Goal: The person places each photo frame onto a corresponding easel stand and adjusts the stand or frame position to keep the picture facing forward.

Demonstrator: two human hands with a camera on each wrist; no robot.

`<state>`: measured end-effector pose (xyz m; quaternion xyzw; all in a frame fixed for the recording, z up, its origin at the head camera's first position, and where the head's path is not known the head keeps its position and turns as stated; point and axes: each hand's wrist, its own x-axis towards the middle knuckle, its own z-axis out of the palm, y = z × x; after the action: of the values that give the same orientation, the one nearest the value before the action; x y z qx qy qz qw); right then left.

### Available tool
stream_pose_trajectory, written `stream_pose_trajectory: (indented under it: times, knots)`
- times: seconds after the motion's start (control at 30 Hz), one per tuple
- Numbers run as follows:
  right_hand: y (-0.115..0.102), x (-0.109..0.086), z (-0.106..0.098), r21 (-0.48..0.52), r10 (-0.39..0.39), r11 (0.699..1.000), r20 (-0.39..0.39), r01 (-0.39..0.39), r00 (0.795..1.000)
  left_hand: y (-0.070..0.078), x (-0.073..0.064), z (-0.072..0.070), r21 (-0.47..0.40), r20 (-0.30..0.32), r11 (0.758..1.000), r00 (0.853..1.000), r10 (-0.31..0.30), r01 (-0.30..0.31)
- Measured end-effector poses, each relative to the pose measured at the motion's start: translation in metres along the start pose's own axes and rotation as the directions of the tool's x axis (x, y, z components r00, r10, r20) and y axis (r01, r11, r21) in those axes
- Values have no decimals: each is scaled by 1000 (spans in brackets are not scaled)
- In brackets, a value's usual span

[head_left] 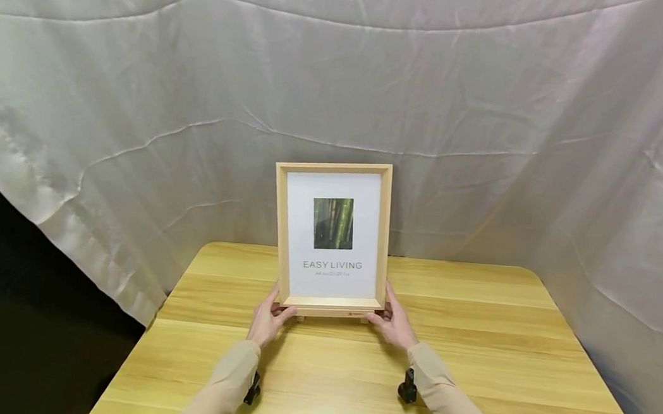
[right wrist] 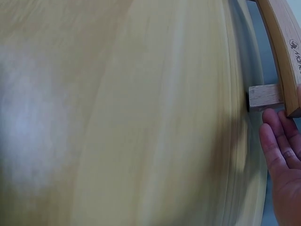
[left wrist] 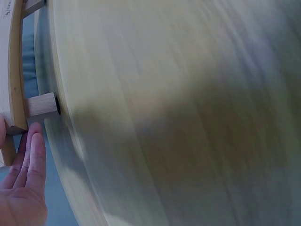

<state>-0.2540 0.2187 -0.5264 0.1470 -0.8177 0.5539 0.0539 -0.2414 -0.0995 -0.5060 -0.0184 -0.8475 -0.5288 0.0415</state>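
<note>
A light wooden picture frame (head_left: 383,235) stands nearly upright on the ledge of a small wooden tabletop easel (head_left: 331,312). Behind its front lies a white sheet with a bamboo picture (head_left: 333,223) and the words EASY LIVING. My left hand (head_left: 267,320) grips the ledge's left end, thumb in front. At the other end my right hand (head_left: 397,325) holds it the same way. Both wrist views show fingers beside the ledge's end, near square wooden feet, one on the left (left wrist: 42,106) and one on the right (right wrist: 265,96). The frame hides the easel's back.
Under the easel is a wood-grain table (head_left: 470,361) with rounded far corners. A pale grey curtain (head_left: 339,87) hangs close behind it and along the sides. To the lower left is a dark area (head_left: 23,302). Small black devices sit at both wrists.
</note>
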Motion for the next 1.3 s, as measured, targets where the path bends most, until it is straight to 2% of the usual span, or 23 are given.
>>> stream_pose_trajectory:
  times: [0.13,0.27,0.53,0.8,0.97,1.3]
  knots:
    - [-2,1,-1,30,72,997,14,-73,997,-1,1,0,9,-2,1000,1000,2,-2]
    - [-5,3,0,19,135,991,16,-136,991,-2,1,0,-2,0,1000,1000,3,-3]
    - [-2,0,-8,22,159,987,12,-159,987,1,3,6,-22,18,1000,1000,14,-13]
    - [-1,-4,-17,-32,166,986,-1,-165,986,5,5,14,-17,37,1000,999,18,-17]
    - [-3,-5,-16,-56,168,984,-12,-169,986,4,8,14,-27,56,1000,998,10,-9]
    - [-2,-7,-14,-74,176,981,-42,-179,984,-2,12,12,-30,89,999,995,41,-38]
